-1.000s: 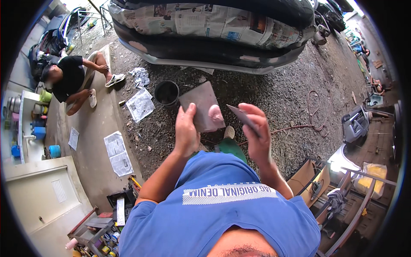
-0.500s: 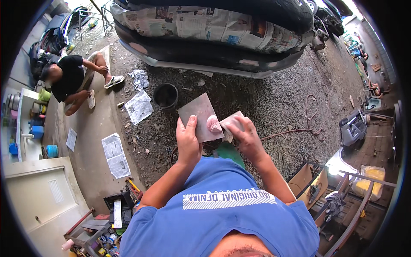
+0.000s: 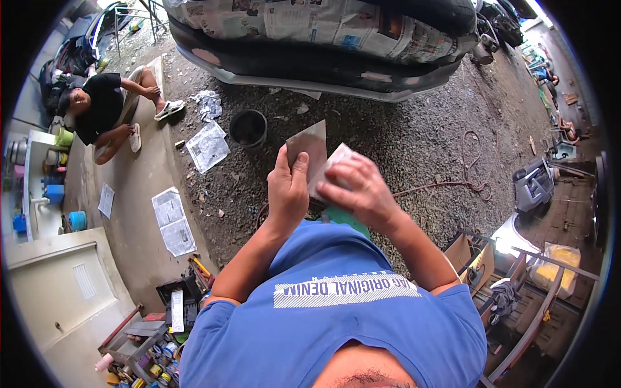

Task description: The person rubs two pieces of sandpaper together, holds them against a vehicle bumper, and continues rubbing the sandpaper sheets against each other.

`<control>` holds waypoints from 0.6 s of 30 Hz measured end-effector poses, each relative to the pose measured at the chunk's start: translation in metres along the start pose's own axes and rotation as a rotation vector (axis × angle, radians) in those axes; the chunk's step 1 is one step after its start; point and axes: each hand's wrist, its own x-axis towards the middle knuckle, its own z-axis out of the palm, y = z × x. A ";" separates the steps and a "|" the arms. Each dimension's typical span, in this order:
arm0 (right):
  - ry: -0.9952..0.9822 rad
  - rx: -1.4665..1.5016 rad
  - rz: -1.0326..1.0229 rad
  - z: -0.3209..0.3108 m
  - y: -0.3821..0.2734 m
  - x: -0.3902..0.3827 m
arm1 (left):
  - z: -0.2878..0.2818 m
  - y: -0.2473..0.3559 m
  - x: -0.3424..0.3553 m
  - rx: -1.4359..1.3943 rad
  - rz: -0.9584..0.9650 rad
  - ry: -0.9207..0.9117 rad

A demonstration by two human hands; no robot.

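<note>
My left hand (image 3: 288, 191) grips a square flat mixing board (image 3: 307, 139), held tilted in front of my blue shirt. My right hand (image 3: 352, 187) holds a flat spreader (image 3: 337, 155) against the board's right part, fingers bent over its face. Pale pinkish paste was on the board earlier; now my right hand and the spreader mostly hide it. A black bucket (image 3: 248, 128) stands on the gravel just beyond my hands.
A car bumper covered with newspaper (image 3: 323, 32) spans the top. A person in black (image 3: 103, 110) sits at left. Newspaper sheets (image 3: 173, 223) lie on the concrete. A red hose (image 3: 466, 184) snakes over gravel. A metal frame (image 3: 556, 265) and shelving (image 3: 45, 187) flank me.
The board has risen and turned more upright. The spreader, first apart from it, has moved left onto its face with my right hand, covering most of the pink paste.
</note>
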 end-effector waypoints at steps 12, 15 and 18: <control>0.209 0.310 0.057 -0.021 -0.025 -0.002 | 0.002 0.009 0.021 -0.445 -0.091 0.055; 0.234 0.287 0.046 -0.003 -0.017 -0.001 | 0.013 0.018 0.013 -0.664 -0.339 0.106; 0.162 0.145 0.185 0.020 0.020 -0.022 | 0.008 0.019 0.011 -0.639 -0.432 0.094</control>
